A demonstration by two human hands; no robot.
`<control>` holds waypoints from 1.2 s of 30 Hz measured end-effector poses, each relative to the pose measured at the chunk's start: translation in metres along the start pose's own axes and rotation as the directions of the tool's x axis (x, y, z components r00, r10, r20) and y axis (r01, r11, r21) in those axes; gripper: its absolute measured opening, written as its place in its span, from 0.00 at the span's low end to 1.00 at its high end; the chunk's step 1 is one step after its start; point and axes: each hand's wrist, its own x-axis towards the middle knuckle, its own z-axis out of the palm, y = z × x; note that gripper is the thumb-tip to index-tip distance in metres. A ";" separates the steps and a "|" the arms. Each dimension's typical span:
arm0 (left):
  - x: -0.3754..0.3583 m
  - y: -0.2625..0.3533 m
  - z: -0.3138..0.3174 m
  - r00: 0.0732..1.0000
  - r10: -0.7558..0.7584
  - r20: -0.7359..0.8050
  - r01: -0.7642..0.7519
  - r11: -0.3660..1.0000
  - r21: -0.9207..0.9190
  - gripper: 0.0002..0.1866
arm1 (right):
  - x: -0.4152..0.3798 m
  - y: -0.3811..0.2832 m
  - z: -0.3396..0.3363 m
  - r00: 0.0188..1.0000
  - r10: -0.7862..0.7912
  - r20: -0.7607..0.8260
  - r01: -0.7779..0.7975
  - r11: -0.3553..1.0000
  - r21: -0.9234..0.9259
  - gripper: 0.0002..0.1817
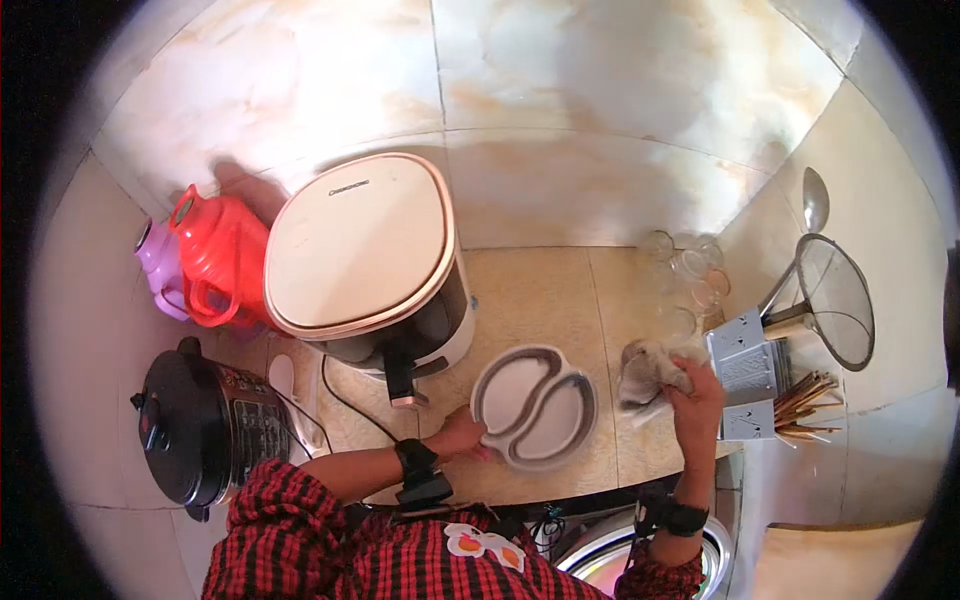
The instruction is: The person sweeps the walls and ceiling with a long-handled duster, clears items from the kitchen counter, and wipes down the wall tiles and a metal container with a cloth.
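Your left hand [461, 434] grips the left edge of the divided dish [510, 398], which is to the right of the air fryer [360, 245] and near the front edge of the surface [530, 290]; whether it rests flat or is slightly lifted, I cannot tell. Your right hand [697, 395] is closed on a crumpled cloth [642, 372], between the dish and the caddy [745, 375] with its chopsticks [805, 408]. Glasses [690, 265] stand behind the cloth, and the cooker [195, 430] and red flask [222, 250] are at your left.
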 end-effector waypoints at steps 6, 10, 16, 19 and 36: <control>-0.008 -0.035 -0.025 0.977 -0.157 0.144 0.123 0.967 0.223 0.24 | 0.020 -0.024 -0.004 0.997 0.062 -0.047 -0.051 0.976 0.210 0.21; -0.043 -0.026 -0.044 0.990 -0.144 0.005 0.143 0.987 0.076 0.34 | 0.025 -0.008 0.016 0.999 0.036 -0.026 -0.029 0.974 0.223 0.20; -0.097 0.006 -0.057 0.913 -0.122 -0.389 -0.004 0.951 -0.309 0.42 | 0.001 0.067 0.097 0.980 0.065 0.187 -0.059 0.998 -0.037 0.21; -0.096 0.017 -0.059 0.866 0.088 -0.492 -0.168 0.978 -0.121 0.42 | -0.014 0.088 0.115 0.947 0.194 0.255 -0.195 0.981 -0.022 0.20; -0.094 -0.036 -0.067 0.968 0.124 -0.220 -0.148 0.984 -0.096 0.26 | -0.062 0.105 0.006 0.916 0.198 -0.349 -0.318 0.888 -0.332 0.16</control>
